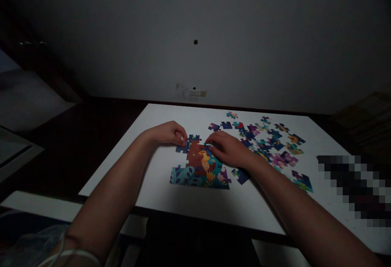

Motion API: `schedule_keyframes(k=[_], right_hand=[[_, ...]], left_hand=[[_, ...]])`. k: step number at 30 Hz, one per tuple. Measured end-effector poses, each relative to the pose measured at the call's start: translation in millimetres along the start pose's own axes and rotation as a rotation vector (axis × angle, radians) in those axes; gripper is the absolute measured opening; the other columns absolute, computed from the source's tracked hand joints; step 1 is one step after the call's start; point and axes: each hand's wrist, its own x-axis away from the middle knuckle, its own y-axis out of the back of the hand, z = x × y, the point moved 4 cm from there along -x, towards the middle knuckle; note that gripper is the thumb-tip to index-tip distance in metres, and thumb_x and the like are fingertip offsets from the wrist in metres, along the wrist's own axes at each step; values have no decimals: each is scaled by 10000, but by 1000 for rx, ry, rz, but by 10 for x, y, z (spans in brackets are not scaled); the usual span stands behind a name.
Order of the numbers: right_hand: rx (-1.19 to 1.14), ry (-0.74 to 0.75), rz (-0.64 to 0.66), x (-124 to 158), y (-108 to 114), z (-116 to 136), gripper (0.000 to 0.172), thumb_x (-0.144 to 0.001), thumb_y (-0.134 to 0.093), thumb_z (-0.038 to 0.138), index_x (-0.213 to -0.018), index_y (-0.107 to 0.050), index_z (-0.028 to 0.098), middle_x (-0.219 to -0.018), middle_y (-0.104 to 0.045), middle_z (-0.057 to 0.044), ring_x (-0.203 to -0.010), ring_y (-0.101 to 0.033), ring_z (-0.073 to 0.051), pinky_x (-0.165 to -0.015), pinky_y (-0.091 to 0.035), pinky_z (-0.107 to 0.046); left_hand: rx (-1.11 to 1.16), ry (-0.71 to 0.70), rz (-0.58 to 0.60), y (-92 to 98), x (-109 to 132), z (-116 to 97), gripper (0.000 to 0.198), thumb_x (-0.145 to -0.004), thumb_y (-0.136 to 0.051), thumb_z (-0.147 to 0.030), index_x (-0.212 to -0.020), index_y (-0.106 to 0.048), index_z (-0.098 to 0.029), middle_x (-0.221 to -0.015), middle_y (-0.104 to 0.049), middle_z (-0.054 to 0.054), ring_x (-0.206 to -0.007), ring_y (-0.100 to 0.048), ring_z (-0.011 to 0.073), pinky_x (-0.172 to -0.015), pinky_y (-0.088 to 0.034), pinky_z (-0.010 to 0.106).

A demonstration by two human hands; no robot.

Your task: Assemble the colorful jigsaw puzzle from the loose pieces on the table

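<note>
A partly joined jigsaw puzzle (195, 171) lies flat on the white table, showing a brown animal among plants. At its upper left edge, my left hand (171, 132) is closed, thumb and fingertips pinching a dark blue puzzle piece (182, 149). That piece touches or nearly touches the joined part; which one I cannot tell. My right hand (227, 148) lies over the upper right of the puzzle, its fingers bent and the fingertips at the edge of the joined part. Part of the picture is hidden beneath this hand. A loose dark blue corner piece (240, 176) lies just below my right wrist.
Several loose puzzle pieces (276, 143) are scattered over the right side of the white table (171, 114), some overlapping. A pixelated dark patch (354, 189) covers something at the right edge. Behind the table stands a grey wall with a socket strip (198, 93).
</note>
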Motion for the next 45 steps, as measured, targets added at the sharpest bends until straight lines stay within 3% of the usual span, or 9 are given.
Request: schedule_keyframes(k=[7, 16, 19, 22, 27, 34, 38, 41, 45], right_hand=[[41, 19, 41, 1, -5, 28, 246, -1043, -680, 177, -1218, -826, 271, -1219, -802, -141, -1214, -731, -358, -1081, -595, -527], [67, 48, 43, 4, -31, 10, 237, -1070, -660, 220, -1234, -827, 257, -1236, -810, -140, -1220, -729, -353, -1075, -580, -508], [137, -68, -64, 15, 95, -122, 258, -1077, -671, 275, -1268, -843, 254, -1273, -832, -154, -1232, -735, -374, -1090, -568, -534], [291, -329, -235, 88, 351, -383, 347, -1101, -600, 294, -1330, -849, 218, -1305, -846, -181, -1243, -731, -399, -1090, -560, -555], [443, -652, -384, 316, 690, -800, 449, -1106, -512, 222, -1420, -828, 162, -1379, -847, -197, -1297, -719, -416, -1107, -546, -531], [449, -660, -249, 304, 536, -976, 481, -1140, -515, 310, -1512, -771, 145, -1442, -822, -229, -1413, -664, -471, -1163, -535, -561], [440, -634, -176, 225, 389, -1031, 479, -1125, -579, 384, -1513, -758, 167, -1502, -789, -248, -1503, -610, -514, -1224, -504, -628], [388, -632, -216, 207, 376, -1124, 509, -1097, -600, 355, -1549, -740, 170, -1562, -760, -256, -1559, -579, -513, -1259, -479, -642], [135, -659, -388, 243, 535, -1277, 475, -1070, -587, 377, -1479, -774, 224, -1500, -804, -207, -1431, -707, -414, -1211, -529, -549]], left_hand=[[-65, 45, -2, -21, -6, 29, 287, -725, -970, -404, -948, -930, -228, -787, -844, 55, -698, -710, 208, -660, -466, 324], [-356, 77, -134, 33, -1, -59, 427, -693, -984, -497, -1005, -843, -243, -761, -762, 8, -681, -660, 218, -667, -418, 361], [-461, 65, -201, 61, 8, -102, 480, -651, -1008, -545, -978, -813, -251, -766, -707, 3, -707, -639, 230, -685, -410, 374], [-515, 87, -185, 62, 8, -103, 544, -663, -984, -594, -1028, -793, -238, -797, -689, 10, -754, -639, 244, -693, -395, 376], [-417, 71, -145, 64, -11, -64, 458, -874, -768, -666, -980, -775, -220, -867, -743, 66, -810, -656, 256, -729, -409, 382], [-413, 33, -173, 53, -29, -52, 427, -835, -806, -613, -997, -783, -219, -797, -684, 33, -749, -612, 239, -703, -387, 376], [-371, 12, -192, 25, -60, -20, 418, -903, -745, -637, -956, -754, -222, -823, -736, 55, -768, -643, 241, -721, -417, 375], [-367, -6, -225, 26, -88, 11, 421, -932, -706, -645, -916, -735, -225, -823, -747, 65, -772, -646, 243, -725, -425, 375], [-402, -41, -255, 44, -109, 22, 429, -947, -682, -652, -858, -708, -233, -788, -709, 50, -744, -613, 229, -707, -411, 368]])
